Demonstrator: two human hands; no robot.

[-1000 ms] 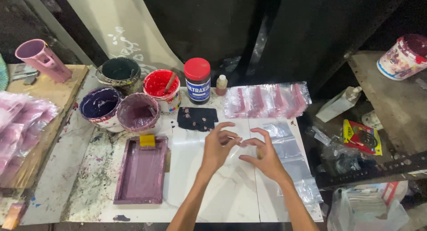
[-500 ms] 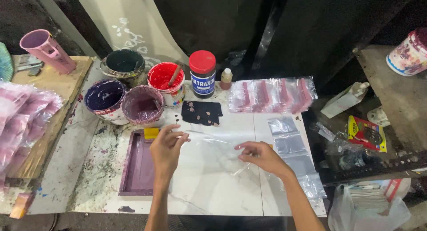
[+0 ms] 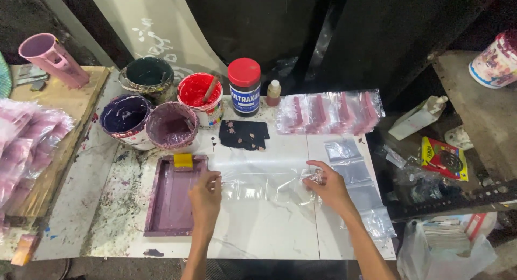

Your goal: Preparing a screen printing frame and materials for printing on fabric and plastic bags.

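A clear plastic bag (image 3: pixel 264 185) lies stretched flat on the white table (image 3: pixel 269 231). My left hand (image 3: pixel 205 196) pinches its left edge, next to a purple tray (image 3: pixel 172 196) with a yellow sponge (image 3: pixel 183 160). My right hand (image 3: pixel 329 187) pinches the bag's right edge, beside a row of small clear bags (image 3: pixel 355 188). A black cloth piece (image 3: pixel 243 134) with small flower prints lies just beyond the bag.
Several paint buckets stand at the back left: dark green (image 3: pixel 148 75), red (image 3: pixel 200 97), navy (image 3: pixel 125 118), purple (image 3: pixel 172 128). A red-lidded jar (image 3: pixel 244 86) and small bottle (image 3: pixel 273 92) stand behind. Packed pink items (image 3: pixel 328 112) lie back right, a pink cup (image 3: pixel 51 56) far left.
My hands have moved apart, left hand leftwards and right hand rightwards, pulling the clear plastic bag out flat between them.
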